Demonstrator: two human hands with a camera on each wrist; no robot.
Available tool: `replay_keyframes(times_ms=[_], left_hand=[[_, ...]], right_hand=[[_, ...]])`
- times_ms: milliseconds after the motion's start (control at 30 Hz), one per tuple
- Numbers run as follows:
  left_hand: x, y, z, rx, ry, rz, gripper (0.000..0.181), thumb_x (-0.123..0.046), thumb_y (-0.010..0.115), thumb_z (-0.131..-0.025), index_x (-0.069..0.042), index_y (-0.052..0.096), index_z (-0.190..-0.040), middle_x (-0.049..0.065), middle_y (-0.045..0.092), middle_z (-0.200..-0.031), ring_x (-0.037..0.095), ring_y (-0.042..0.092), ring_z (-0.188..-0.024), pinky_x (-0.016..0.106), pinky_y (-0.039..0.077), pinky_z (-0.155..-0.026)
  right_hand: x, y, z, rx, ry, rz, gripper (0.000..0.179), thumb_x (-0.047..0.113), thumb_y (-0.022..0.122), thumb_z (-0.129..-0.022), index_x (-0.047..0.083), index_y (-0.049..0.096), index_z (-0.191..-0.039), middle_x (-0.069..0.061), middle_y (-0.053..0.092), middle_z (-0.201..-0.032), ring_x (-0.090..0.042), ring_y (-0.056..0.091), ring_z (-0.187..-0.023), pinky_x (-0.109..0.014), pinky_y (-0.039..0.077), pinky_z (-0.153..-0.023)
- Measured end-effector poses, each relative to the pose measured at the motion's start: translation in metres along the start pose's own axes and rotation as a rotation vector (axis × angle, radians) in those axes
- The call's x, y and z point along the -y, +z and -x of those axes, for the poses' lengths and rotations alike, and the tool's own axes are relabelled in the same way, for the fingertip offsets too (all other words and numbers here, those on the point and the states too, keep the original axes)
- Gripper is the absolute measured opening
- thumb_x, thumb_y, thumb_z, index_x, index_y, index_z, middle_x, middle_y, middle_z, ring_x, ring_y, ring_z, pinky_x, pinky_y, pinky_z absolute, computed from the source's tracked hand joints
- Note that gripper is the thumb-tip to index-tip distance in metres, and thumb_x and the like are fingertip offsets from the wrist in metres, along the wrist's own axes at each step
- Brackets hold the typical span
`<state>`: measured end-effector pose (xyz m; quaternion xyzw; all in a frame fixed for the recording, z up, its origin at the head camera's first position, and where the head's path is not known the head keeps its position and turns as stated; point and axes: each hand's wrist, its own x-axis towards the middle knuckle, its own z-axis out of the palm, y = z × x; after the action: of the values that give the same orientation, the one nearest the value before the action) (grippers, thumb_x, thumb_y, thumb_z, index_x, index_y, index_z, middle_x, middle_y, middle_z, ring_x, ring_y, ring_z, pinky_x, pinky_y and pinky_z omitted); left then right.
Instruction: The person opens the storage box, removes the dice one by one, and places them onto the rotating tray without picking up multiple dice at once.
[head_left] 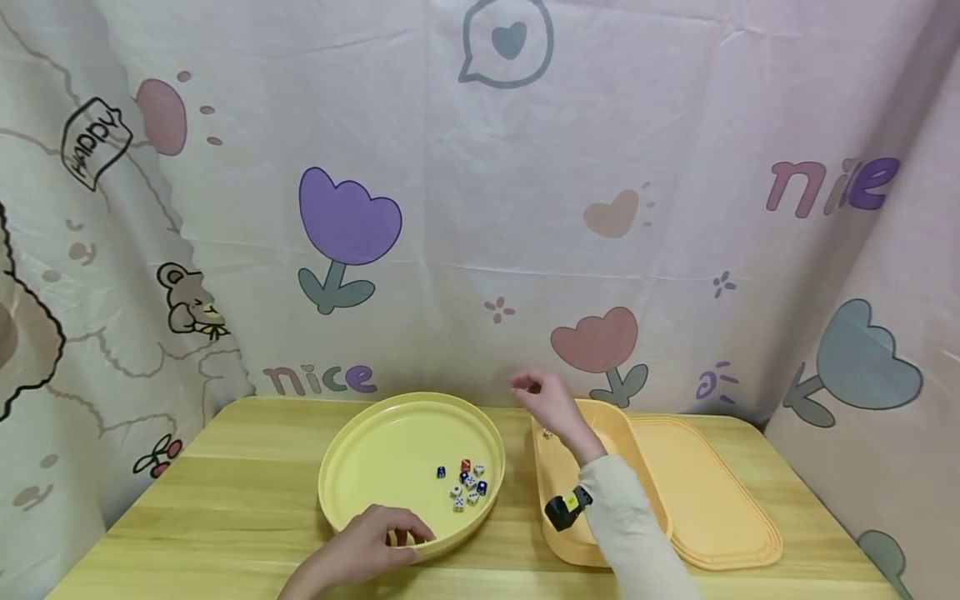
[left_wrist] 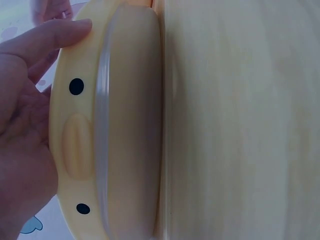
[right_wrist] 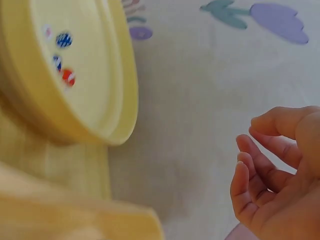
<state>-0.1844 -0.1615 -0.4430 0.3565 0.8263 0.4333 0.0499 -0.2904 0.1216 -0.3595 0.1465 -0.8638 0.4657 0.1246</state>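
Observation:
A round yellow tray [head_left: 378,454] stands on the table with several small dice [head_left: 471,482], white, blue and one red, grouped at its right side. At the tray's near rim is my left hand [head_left: 367,546]; its thumb lies on the outer wall and its fingers reach over the rim, gripping it. In the left wrist view that wall [left_wrist: 79,150] carries two black dots and a raised oval. My right hand [head_left: 551,404] hovers over the far left corner of an orange-yellow box [head_left: 648,471]. Its fingers [right_wrist: 242,187] are loosely bent, with nothing between thumb and fingertips.
One die [head_left: 547,433] lies in the far left part of the box. Just right of the box, a flat orange lid [head_left: 712,492] lies on the wooden table [head_left: 202,500]. Behind the table hangs a printed curtain [head_left: 465,208].

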Motion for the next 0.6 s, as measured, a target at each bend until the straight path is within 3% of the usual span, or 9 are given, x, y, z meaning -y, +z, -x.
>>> replay_keyframes(times_ms=[233, 600], left_hand=[[0.002, 0.001, 0.001, -0.009, 0.013, -0.005, 0.013, -0.01, 0.069, -0.084, -0.01, 0.073, -0.097, -0.016, 0.063, -0.086, -0.002, 0.051, -0.074, 0.022, 0.045, -0.061], [0.0, 0.002, 0.001, 0.001, -0.026, 0.018, 0.014, -0.01, 0.07, -0.084, -0.009, 0.073, -0.097, -0.015, 0.064, -0.087, -0.001, 0.052, -0.075, 0.022, 0.045, -0.062]], right_hand=[[-0.027, 0.001, -0.002, -0.016, 0.016, 0.004, 0.011, -0.001, 0.064, -0.086, -0.005, 0.069, -0.095, -0.009, 0.067, -0.085, -0.021, 0.058, -0.08, -0.033, 0.048, -0.071], [-0.063, 0.001, 0.0, -0.046, 0.151, 0.012, 0.013, 0.001, 0.062, -0.089, -0.007, 0.069, -0.097, -0.012, 0.068, -0.091, -0.026, 0.06, -0.088, -0.041, 0.049, -0.08]])
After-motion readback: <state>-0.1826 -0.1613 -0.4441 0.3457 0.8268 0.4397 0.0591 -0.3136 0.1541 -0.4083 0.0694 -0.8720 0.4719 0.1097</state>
